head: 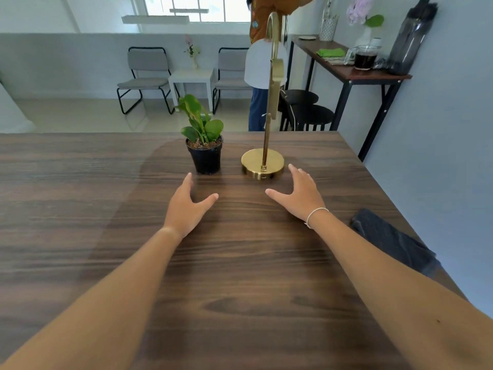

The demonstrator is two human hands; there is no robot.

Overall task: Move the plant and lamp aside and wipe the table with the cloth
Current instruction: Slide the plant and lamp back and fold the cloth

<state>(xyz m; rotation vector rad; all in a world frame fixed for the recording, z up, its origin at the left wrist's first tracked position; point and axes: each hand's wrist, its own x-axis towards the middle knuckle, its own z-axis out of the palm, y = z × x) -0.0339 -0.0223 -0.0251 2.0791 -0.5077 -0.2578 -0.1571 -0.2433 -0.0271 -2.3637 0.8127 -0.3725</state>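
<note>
A small green plant in a black pot [206,153] stands near the far edge of the dark wooden table [80,209]. To its right is a gold lamp [262,164] with a round base and a tall curved stem. My left hand [188,206] hovers open just in front of the pot, apart from it. My right hand [298,194], a thin bracelet on its wrist, is open beside the lamp base, fingertips close to its right rim. A dark folded cloth [392,241] lies at the table's right edge, behind my right forearm.
A person stands beyond the table's far edge behind the lamp. A blue-grey wall runs along the right side. Further back are two black stools [306,108], a high side table [346,68] with a jug, two grey chairs and a small white table.
</note>
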